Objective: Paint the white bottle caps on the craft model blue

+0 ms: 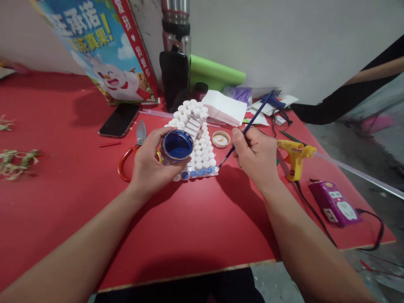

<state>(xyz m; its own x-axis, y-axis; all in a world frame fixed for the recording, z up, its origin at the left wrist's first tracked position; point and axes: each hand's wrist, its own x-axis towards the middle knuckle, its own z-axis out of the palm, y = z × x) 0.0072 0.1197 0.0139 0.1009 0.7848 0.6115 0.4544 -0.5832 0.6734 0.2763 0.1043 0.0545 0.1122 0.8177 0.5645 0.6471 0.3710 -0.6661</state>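
My left hand (151, 162) is wrapped round a small open jar of blue paint (177, 145), its mouth tilted toward me. In my right hand (255, 153) is a slim blue paintbrush (251, 124), pinched between thumb and fingers. The brush tip meets the lower right corner of a white craft piece (204, 158) covered in round white discs. Along its front row several discs are coloured blue, and the corner one is partly white. The jar and left hand hide the craft piece's left part. A round lid (221, 139) lies just behind the brush.
Orange-handled scissors (141, 134) and a black phone (119, 120) lie on the left of the red table (189, 235). A yellow glue gun (296, 158) and a purple power socket box (335, 204) with cables are on the right. Behind stand a printed carton (107, 50), a steel flask (175, 12) and white tissues (224, 107).
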